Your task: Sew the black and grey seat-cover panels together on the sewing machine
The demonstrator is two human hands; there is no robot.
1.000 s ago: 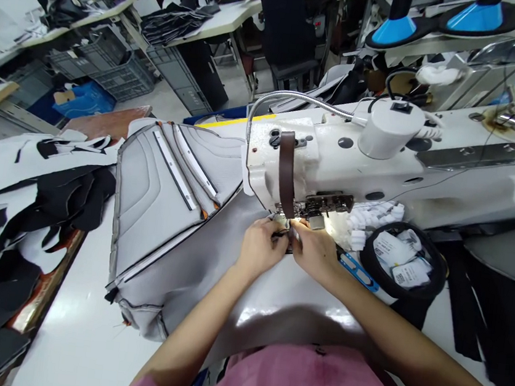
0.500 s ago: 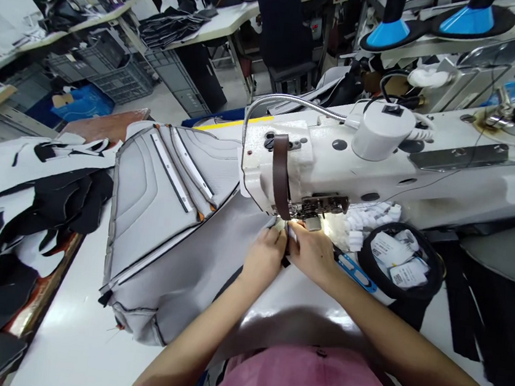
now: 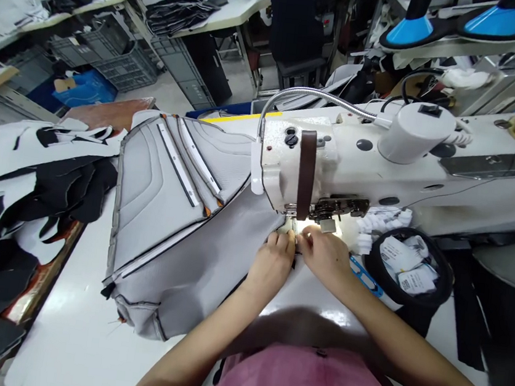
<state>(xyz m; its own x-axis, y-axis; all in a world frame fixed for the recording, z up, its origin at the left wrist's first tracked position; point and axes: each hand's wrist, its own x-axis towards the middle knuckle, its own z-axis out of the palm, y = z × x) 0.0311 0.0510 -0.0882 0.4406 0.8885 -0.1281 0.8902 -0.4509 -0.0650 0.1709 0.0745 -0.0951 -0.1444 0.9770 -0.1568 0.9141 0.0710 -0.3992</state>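
A large grey fabric cover (image 3: 213, 256) with dark edging lies on the white table and runs in under the sewing machine (image 3: 283, 171). My left hand (image 3: 272, 261) rests at its right edge, fingers curled down onto the fabric, just in front of the needle area. Close beside it, my right hand (image 3: 325, 253) is closed in a pinch below the lit presser foot. Its fingertips hide what they hold. A small dark strip shows between the two hands. On the cover's left panel sit two white strips (image 3: 179, 165).
Right of my hands stand a black round container (image 3: 447, 280) with white labels and a blue flat tool (image 3: 366, 275). White elastic-like pieces (image 3: 387, 219) lie behind them. Black and white fabric scraps (image 3: 69, 190) fill the left side. A person in dark clothing (image 3: 290, 23) is at the back.
The view has shifted, so the machine appears farther right. My hands stay near the needle, with a slightly wider gap between the fingertips. The cover looks nearly unmoved.
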